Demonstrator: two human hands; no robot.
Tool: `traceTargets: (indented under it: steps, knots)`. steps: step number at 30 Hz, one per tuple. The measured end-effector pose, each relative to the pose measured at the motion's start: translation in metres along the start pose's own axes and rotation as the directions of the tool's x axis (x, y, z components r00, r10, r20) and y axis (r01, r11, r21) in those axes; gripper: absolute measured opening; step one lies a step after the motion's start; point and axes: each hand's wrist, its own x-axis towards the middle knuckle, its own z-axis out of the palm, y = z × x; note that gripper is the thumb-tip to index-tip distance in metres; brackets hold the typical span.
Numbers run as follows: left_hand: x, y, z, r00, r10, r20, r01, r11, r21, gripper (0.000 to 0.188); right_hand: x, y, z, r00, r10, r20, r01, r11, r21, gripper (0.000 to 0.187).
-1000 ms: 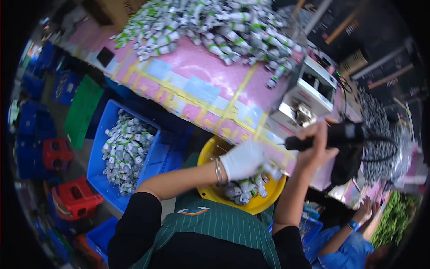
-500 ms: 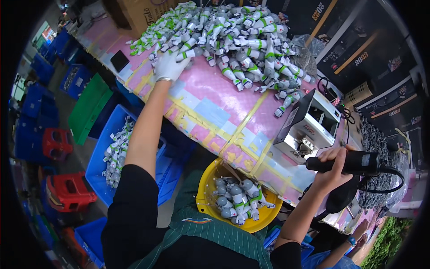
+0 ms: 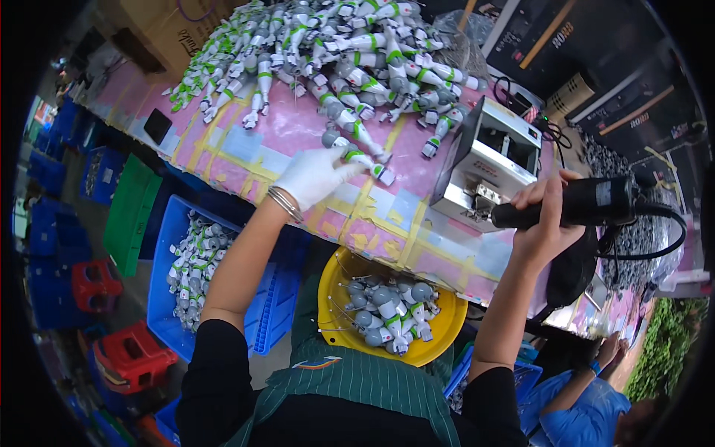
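My left hand (image 3: 316,177), in a white glove with bracelets at the wrist, grips a toy limb (image 3: 371,165) in white, grey and green over the pink tabletop. Beyond it spreads a large heap of similar toy limbs (image 3: 357,59). My bare right hand (image 3: 547,220) is wrapped round a black cylindrical power screwdriver (image 3: 599,201) with a cable at its right end. The screwdriver's tip points left, close to the front of a silver metal box (image 3: 473,167) with a small mechanism on it.
Below the table edge, a yellow tub (image 3: 328,298) and a blue crate (image 3: 160,298) hold more limbs. A phone-like black slab (image 3: 157,126) lies at the table's left, near a cardboard box (image 3: 164,33). At lower right sits another person in blue (image 3: 573,410).
My left hand has moved right and nearer from the heap's left side, now with a toy limb in its fingers. My right hand keeps hold of the screwdriver. The view has shifted.
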Motion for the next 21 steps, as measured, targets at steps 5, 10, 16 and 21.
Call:
traceTargets:
  steps: [5, 10, 16, 21]
  knots:
    - [0.031, -0.013, -0.013, 0.854, 0.477, -0.208, -0.349, 0.821, 0.451, 0.027, 0.010, 0.008, 0.000, 0.997, -0.058, -0.051, 0.051, 0.991, -0.126, 0.018]
    - [0.029, -0.002, -0.011, 0.928, 0.304, 0.216, -0.372, 0.740, 0.560, 0.020, 0.003, 0.012, 0.010, 0.998, -0.055, -0.026, 0.052, 0.991, -0.125, 0.012]
    - [-0.021, 0.005, 0.015, 0.935, 0.310, 0.175, -0.355, 0.852, 0.385, 0.036, 0.005, 0.016, 0.011, 0.999, 0.052, 0.010, -0.051, 0.992, -0.120, 0.016]
    - [-0.042, 0.014, 0.050, 0.954, 0.299, 0.019, -0.296, 0.931, 0.212, 0.040, -0.006, 0.007, 0.008, 0.993, 0.115, -0.001, -0.115, 0.989, -0.092, 0.019]
